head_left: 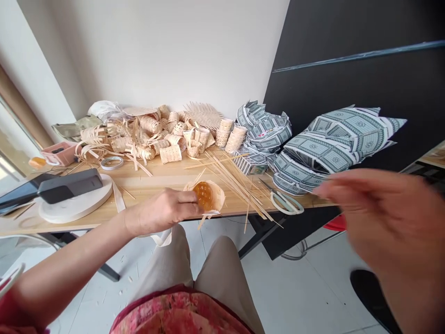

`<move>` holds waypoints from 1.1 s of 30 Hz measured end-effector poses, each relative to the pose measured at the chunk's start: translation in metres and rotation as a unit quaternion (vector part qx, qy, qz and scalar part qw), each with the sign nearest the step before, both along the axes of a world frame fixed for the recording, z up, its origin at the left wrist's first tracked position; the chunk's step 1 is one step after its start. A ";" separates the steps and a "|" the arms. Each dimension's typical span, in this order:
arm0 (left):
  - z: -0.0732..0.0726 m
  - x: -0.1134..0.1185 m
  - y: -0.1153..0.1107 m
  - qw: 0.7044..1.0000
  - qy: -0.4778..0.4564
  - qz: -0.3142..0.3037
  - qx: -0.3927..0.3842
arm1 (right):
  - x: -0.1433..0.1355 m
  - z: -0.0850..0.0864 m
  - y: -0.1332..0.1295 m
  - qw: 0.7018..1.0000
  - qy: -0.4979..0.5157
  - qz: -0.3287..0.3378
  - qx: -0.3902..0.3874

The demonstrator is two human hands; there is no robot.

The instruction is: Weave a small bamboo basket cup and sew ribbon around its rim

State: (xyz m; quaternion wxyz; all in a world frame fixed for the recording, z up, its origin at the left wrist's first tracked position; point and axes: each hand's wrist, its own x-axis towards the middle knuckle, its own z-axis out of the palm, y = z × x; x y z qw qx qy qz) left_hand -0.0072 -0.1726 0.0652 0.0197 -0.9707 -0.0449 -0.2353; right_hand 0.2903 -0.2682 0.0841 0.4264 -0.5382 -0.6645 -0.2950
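Observation:
At the table's front edge my left hand (170, 208) is closed on the rim of a small woven basket (218, 197). An orange cup-like form (205, 195) shows inside it, and thin strips stick out from its edges. My right hand (368, 204) is raised at the right, close to the camera and blurred by motion. Its fingertips look pressed together near the patterned folded-paper pieces (333, 144); whether they hold anything is too blurred to tell. Scissors (287, 203) and loose pale strips (239, 185) lie between the two hands.
Several small woven baskets (170, 154) are piled along the wall. On the left are a tape roll (111, 163), a pink box (60, 153) and a round white board (76, 204) bearing a dark device (69, 185). A black panel (347, 69) stands at the right.

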 end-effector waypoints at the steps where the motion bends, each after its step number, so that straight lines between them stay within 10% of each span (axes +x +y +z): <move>1: 0.000 0.000 -0.002 1.000 0.001 0.011 0.029 | -0.018 0.005 0.003 0.994 -0.063 0.090 -0.002; 5: -0.002 -0.002 -0.008 0.992 0.002 0.059 0.110 | -0.070 0.016 0.017 0.953 -0.160 0.253 -0.050; 33: -0.007 -0.005 -0.014 0.985 -0.011 0.060 0.160 | -0.089 -0.010 0.042 0.923 -0.223 0.284 -0.133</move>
